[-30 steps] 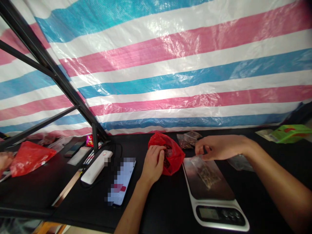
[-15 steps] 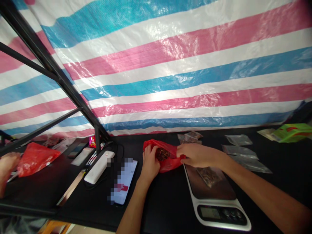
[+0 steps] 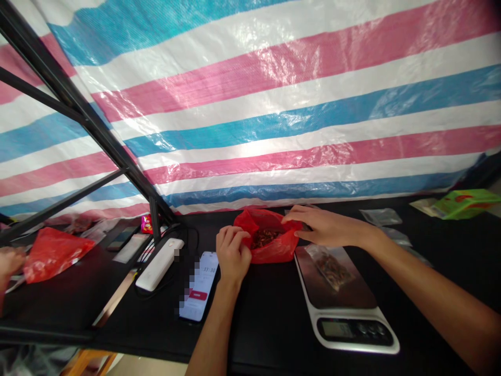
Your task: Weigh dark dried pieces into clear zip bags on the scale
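A red plastic bag [image 3: 274, 254] stands with its mouth spread wide, and dried brown-red bits [image 3: 265, 238] lie inside. My left hand [image 3: 234, 253] is closed on the bag's left rim, fingers curled over the edge. On the opposite side my right hand [image 3: 319, 225] pinches the right rim between thumb and fingers. Just in front of my right hand is a kitchen scale [image 3: 354, 300] with a steel top. On that top rests a small clear bag [image 3: 331, 267] of similar dried pieces. The scale's display is lit, but its digits are too blurred to read.
Left of the bag lie a phone [image 3: 199, 300], a white power strip [image 3: 160, 265] and cables. Clear bags [image 3: 381, 216] and a green packet [image 3: 465, 203] are at the right. A black metal frame [image 3: 105, 141] rises at left; another person's hand [image 3: 11, 259] is near a second red bag [image 3: 57, 254].
The red bag's mouth has been pulled wider, showing more of the dried bits. My right hand has moved slightly up and right, uncovering the small bag on the scale.
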Demonstrator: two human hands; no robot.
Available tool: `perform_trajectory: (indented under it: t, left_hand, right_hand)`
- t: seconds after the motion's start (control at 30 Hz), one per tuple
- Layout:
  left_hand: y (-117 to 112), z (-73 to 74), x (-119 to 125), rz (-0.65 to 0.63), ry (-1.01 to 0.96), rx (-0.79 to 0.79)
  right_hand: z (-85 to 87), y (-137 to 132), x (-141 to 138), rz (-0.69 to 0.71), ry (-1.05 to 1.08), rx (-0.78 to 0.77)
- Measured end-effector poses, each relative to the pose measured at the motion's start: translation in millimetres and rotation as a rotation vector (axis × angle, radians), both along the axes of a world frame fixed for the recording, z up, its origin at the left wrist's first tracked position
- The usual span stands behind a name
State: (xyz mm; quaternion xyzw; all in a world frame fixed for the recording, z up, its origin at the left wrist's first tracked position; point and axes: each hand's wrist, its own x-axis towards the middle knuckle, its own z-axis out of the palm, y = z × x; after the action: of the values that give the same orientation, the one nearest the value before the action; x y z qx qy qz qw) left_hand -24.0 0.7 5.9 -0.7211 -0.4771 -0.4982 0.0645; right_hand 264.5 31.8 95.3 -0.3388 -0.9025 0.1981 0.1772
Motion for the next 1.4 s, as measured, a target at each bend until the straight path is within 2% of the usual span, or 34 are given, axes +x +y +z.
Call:
perform_trajectory:
  t: [0.1,0.17,0.33,0.43,0.53,0.7,0.83,0.9,0.97,1.03,1.13,1.23,1.3,1.4]
  left_hand:
    - [-3,1.4,7,-0.179,0.04,0.015]
    - [-3,1.4,11,-0.245,0.061,-0.008]
    - [-2,-0.2,15,-0.317,0.131,-0.186]
    - [-3,0.2,16,-0.293,0.15,-0.26]
    - [-5,1.4,17,-0.278,0.11,-0.27]
    - [-7,1.4,19,-0.34,0.027,-0.289]
    - [-11,4.8,21,-0.421,-0.023,-0.304]
    - [-15,8.2,22,-0.473,-0.037,-0.277]
    - [-19,10.3,22,-0.549,-0.099,-0.271]
    - [-20,9.6,23,-0.629,-0.25,-0.33]
    - [-17,4.3,24,-0.677,-0.559,-0.53]
    - [-9,0.3,28,-0.656,-0.74,-0.706]
    - [-4,0.5,30,-0.592,-0.789,-0.721]
    - [3,1.8,31,-0.429,-0.808,-0.587]
  right_hand:
    - [3.5,2,14,-0.027,0.046,-0.063]
    - [5.0,2,26,-0.091,0.023,-0.105]
    - [-1.7,1,44,-0.159,-0.313,-0.335]
    - [-5.2,1,42,-0.144,-0.415,-0.397]
    - [-5.2,3,37,-0.088,-0.386,-0.363]
    - [-0.8,2,36,0.0,-0.312,-0.351]
    - [20.2,-9,30,0.111,-0.219,-0.396]
    - [33.1,-17,19,0.191,-0.105,-0.418]
    - [39.4,-24,4,0.197,0.059,-0.36]
    - [34.6,-28,-15,0.101,0.223,-0.253]
    - [10.0,-22,-42,-0.054,0.367,-0.15]
    - [-17.5,-11,-60,-0.068,0.44,-0.146]
    - [-28.9,-6,-64,-0.037,0.447,-0.147]
    - [-36.0,-3,-61,-0.035,0.332,-0.079]
